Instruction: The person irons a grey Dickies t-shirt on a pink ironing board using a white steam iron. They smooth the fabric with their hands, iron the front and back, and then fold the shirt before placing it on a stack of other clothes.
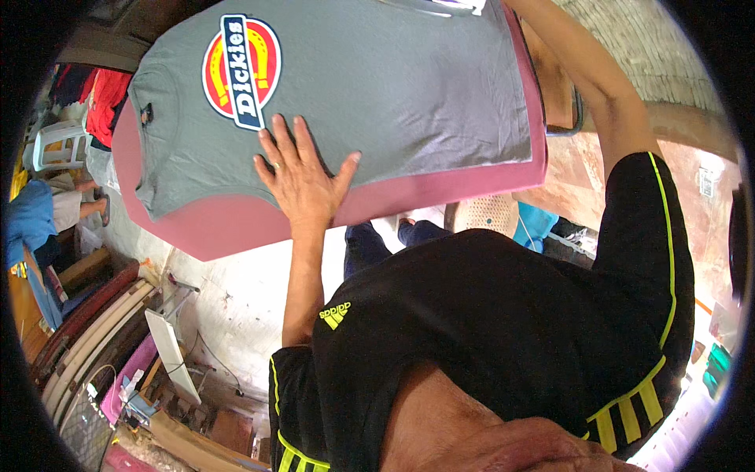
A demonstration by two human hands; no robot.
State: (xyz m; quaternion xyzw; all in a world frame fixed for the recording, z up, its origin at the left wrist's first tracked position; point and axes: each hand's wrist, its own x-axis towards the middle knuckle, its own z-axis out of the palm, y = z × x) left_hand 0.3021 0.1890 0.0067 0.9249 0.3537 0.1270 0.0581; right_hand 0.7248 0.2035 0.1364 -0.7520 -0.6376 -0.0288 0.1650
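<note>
A: How do we do this hold well?

B: We lay the left hand (299, 175) palm down on the grey shirt (401, 86): open, fingers apart, gripping nothing. We'd press lightly and smooth toward the hem (525, 130), so we don't drag new folds in.

A: And our right hand?

B: We cannot tell. Only the right arm (613, 94) shows, reaching to the far side, its hand beyond our view. (A pale, shiny thing (460, 6) pokes in at the far edge, too cut off for us to name.)

A: Where does the shirt lie?

B: On the pink board (212, 228), neck to the left, hem to the right. We see bare board along the near side.

A: How does it look?

B: Mostly flat, with soft creases toward the hem and some rumpling by the neck. Its round red-and-yellow badge (242, 71), crossed by a dark blue bar, sits just beyond our fingers.
</note>
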